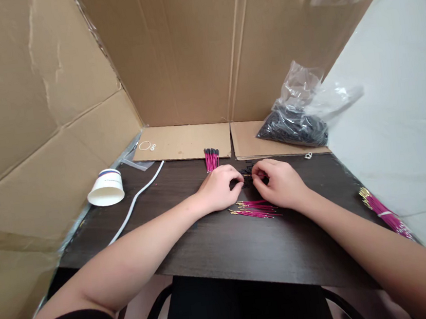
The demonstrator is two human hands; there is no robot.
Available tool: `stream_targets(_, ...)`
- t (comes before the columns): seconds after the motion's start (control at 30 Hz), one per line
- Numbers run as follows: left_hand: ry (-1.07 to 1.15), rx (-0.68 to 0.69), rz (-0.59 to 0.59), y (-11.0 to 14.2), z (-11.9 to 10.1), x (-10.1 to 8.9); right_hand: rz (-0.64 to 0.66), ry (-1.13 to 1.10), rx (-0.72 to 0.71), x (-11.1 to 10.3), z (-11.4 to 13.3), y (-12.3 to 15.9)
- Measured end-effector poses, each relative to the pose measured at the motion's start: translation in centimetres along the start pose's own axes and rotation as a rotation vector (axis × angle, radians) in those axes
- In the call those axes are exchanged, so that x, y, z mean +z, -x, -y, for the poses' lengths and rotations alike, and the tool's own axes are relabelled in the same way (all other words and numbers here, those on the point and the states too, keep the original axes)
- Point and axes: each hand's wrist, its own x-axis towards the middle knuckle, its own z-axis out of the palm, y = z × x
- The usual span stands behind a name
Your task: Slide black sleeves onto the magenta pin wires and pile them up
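My right hand [281,184] is pinched on a thin magenta wire, whose gold tip [248,175] points toward my left hand [222,187]. The fingers of my left hand are pressed together close to that tip; what they hold is too small to make out. Behind and between the fingertips lie small black pieces [246,170], partly hidden by the hands. Just in front of the hands several loose magenta wires [256,210] with gold ends lie on the dark table [224,251]. Beyond my left hand rests a group of magenta wires with black ends [212,159].
A clear plastic bag of black pieces [294,123] sits at the back right. A tied magenta wire bundle [388,215] lies at the right edge. On the left are a tipped paper cup [106,188] and a white cable [136,197]. Cardboard walls [176,50] enclose the back and left.
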Motion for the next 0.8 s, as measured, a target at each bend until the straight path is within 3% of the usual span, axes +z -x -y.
stream_targets(0.8,0.040,-0.059,0.036,0.06,-0.63,0.17,0.056,0.030,0.070,0.18,0.15,-0.03)
